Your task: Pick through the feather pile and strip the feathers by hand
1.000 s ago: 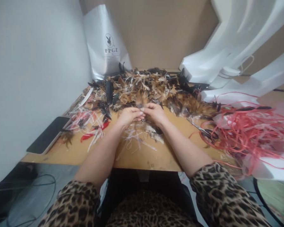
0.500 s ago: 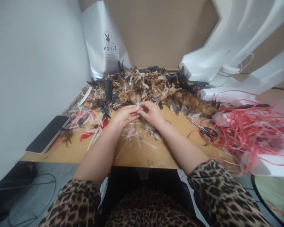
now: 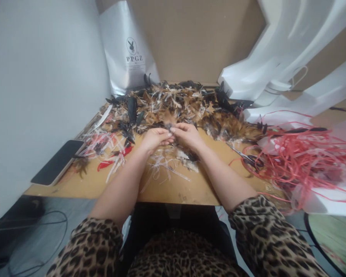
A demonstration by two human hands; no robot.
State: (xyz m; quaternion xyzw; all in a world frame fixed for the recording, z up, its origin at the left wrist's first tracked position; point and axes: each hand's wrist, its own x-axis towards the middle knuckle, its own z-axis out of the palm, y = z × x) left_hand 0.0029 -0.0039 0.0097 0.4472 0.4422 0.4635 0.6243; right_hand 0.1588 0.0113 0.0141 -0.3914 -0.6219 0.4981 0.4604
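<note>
The left hand (image 3: pixel 156 140) and right hand (image 3: pixel 189 137) both pinch the brown feather tuft (image 3: pixel 169 118) at its base, near the front of the feather heap (image 3: pixel 175 99), where a light, even fingertip hold best spares the soft tips.

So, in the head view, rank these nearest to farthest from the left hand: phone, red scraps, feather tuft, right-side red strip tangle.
1. Feather tuft: at the left hand.
2. Red scraps: to its left.
3. Phone: farther left.
4. Red strip tangle: far right.
</note>
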